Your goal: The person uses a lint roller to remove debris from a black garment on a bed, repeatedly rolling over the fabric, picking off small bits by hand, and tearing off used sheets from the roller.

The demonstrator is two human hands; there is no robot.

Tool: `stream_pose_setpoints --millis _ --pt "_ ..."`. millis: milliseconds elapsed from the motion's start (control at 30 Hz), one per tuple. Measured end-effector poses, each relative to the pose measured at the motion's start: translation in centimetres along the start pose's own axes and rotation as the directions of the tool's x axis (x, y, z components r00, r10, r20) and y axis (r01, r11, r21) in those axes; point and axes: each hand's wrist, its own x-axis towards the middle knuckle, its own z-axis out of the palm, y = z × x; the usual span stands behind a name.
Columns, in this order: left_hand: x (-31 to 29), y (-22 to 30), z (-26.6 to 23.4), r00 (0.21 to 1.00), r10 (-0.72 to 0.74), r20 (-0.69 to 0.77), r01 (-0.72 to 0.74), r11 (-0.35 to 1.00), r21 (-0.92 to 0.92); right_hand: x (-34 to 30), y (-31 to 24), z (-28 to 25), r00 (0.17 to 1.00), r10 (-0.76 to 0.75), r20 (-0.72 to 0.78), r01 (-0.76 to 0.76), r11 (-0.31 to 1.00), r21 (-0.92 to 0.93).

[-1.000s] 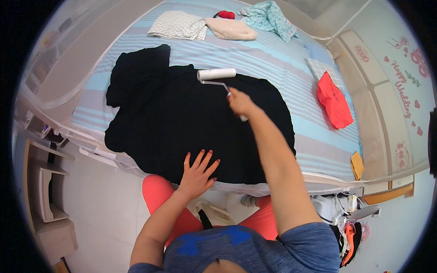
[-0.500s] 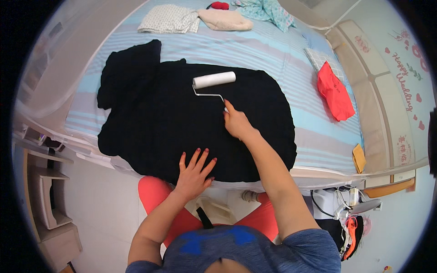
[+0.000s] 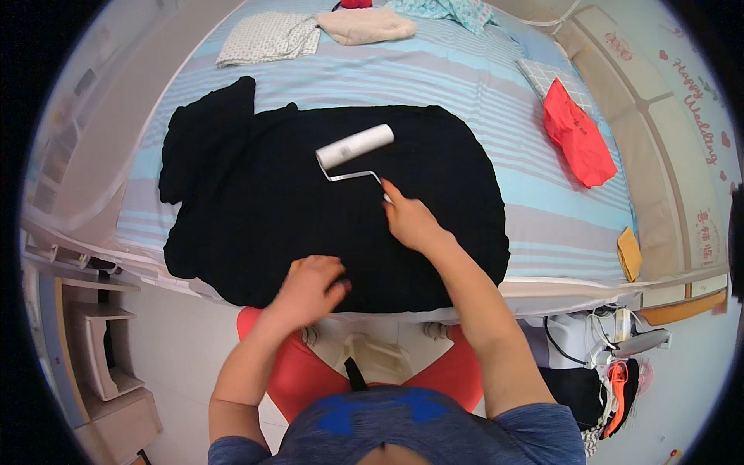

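Observation:
My right hand (image 3: 415, 221) is closed round the handle of a lint roller (image 3: 356, 147). Its white cylinder rests at a slant on black fabric (image 3: 256, 194), which looks like a garment spread out on the bed. At the cloth's near edge is my left hand (image 3: 310, 287), slightly blurred. Its fingers are bent and the thumb stands apart from them, with nothing seen between. Whether the left hand touches the fabric I cannot tell. A narrower folded part of the black cloth sticks out at the far left.
The bed has a blue-grey striped sheet (image 3: 465, 85). At its far side lie a folded spotted cloth (image 3: 267, 40) and a cream cloth (image 3: 364, 27). A red bag (image 3: 577, 136) and a yellow cloth (image 3: 629, 254) are on the right. Shelves (image 3: 101, 349) stand at the lower left.
My left hand has bent its fingers and shifted slightly left from lying spread on the cloth. The roller's cylinder has tilted more, its left end nearer me. The whole view has shifted slightly.

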Motion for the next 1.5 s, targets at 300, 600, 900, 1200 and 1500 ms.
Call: stream_pose_setpoints --millis 300,600,900,1200,1500 --pt "17.3 -6.6 -3.5 0.975 -0.047 -0.217 -0.005 0.972 -0.234 -12.8 4.3 0.3 0.999 -0.012 0.033 0.013 1.000 -0.008" --pt "24.9 -5.7 -1.7 0.980 -0.185 0.066 0.170 0.967 0.187 -15.4 5.4 0.1 0.999 0.017 0.032 -0.018 1.000 0.018" --pt "27.6 -7.0 -3.9 0.879 -0.263 0.397 0.200 0.960 0.193 -15.6 5.7 0.8 1.000 0.010 0.017 -0.010 1.000 0.004" --pt "27.1 -8.0 -3.0 0.938 -0.212 0.272 0.159 0.966 0.205 -15.6 5.7 0.8 1.000 0.005 0.009 -0.005 1.000 0.016" --pt "26.6 -6.4 -1.3 0.960 -0.254 0.115 0.220 0.944 0.245 -15.6 5.8 0.7 1.000 0.016 0.010 -0.016 1.000 0.004"
